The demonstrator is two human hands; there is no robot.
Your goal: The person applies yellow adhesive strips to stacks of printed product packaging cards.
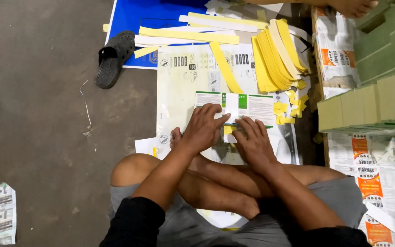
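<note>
Both hands, left hand [204, 128] and right hand [252, 142], press flat-fingered on a label [252, 106] over the concrete floor [37, 114].

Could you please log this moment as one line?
left hand: pressing label | right hand: at label's lower edge | yellow strips: piled beyond | sandal: on floor

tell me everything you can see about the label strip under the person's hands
The label strip is a flat, wide rectangle of thin printed paper, white with green bands and blocks of fine print. It lies face up on a large pale printed sheet on the floor. The left hand presses its near left part, fingers spread; the right hand presses its near edge. A small yellow piece shows between the hands. Yellow backing strips lie fanned beyond it.
</note>
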